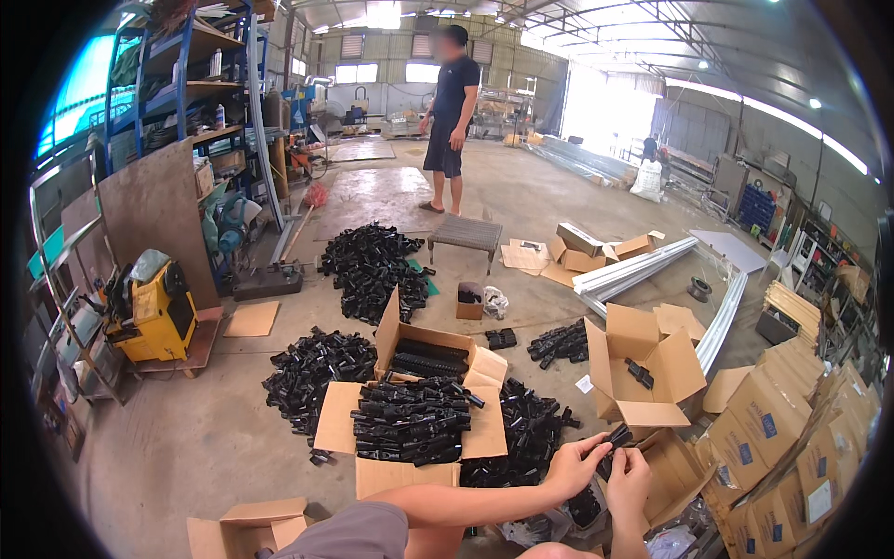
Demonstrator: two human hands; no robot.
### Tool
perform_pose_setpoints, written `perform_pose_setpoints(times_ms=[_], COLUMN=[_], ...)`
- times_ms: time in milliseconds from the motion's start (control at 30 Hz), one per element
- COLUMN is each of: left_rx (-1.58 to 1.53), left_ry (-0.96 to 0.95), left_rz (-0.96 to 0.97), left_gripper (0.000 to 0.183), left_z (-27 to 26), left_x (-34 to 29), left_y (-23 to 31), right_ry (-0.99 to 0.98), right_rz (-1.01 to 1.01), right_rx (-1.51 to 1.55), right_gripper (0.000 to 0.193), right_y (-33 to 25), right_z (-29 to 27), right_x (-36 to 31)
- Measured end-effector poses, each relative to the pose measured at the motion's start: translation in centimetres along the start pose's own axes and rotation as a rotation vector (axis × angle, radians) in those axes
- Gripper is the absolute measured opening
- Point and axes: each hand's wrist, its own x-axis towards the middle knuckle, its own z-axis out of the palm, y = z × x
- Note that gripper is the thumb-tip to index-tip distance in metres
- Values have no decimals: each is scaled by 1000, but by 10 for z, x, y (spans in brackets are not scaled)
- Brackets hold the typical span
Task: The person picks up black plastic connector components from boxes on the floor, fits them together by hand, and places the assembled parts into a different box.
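Observation:
In front of me at the lower right, both hands come together at a small black part (617, 434), short and roughly tube-shaped. My left hand (573, 468) pinches it from the left, and the fingertips of my right hand (629, 477) are closed at its lower end. Just below my hands is a clear plastic bag with black pieces (584, 506). To their left a heap of similar black parts (523, 429) lies on the floor. Beside that heap stands an open cardboard box (335, 419), with black parts stacked in it and over its flaps.
More black heaps (371, 270) lie farther off and at the left (312, 377). An open carton (643, 413) with a few black pieces stands ahead right, near white metal profiles (643, 265). Stacked cartons (759, 419) line the right. A person (453, 112) stands beyond a low stool (466, 233).

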Motion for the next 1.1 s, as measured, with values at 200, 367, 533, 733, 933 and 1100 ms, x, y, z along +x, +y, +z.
perform_pose_setpoints(times_ms=[200, 367, 533, 733, 933, 1100], left_rx=[104, 69, 70, -121, -207, -333], left_ry=[-90, -81, -111, -164, -177, -150], left_rz=[-136, -145, -99, -186, -188, -342], left_gripper=[33, 32, 33, 33, 36, 35], left_z=[0, 10, 17, 23, 14, 3], left_x=[2, 16, 24, 18, 31, 37], left_y=[3, -29, -42, -27, -56, -52], right_ry=[114, -11, 53, -43, -68, -362], right_rz=[114, 245, 301, 136, 342, 465], right_rx=[286, 143, 402, 53, 348, 831], right_gripper=[21, 22, 17, 24, 34, 40], right_y=[31, 55, 62, 95, 77, 87], right_z=[18, 21, 27, 19, 19, 12], right_x=[-7, 1, 0, 2, 0, -10])
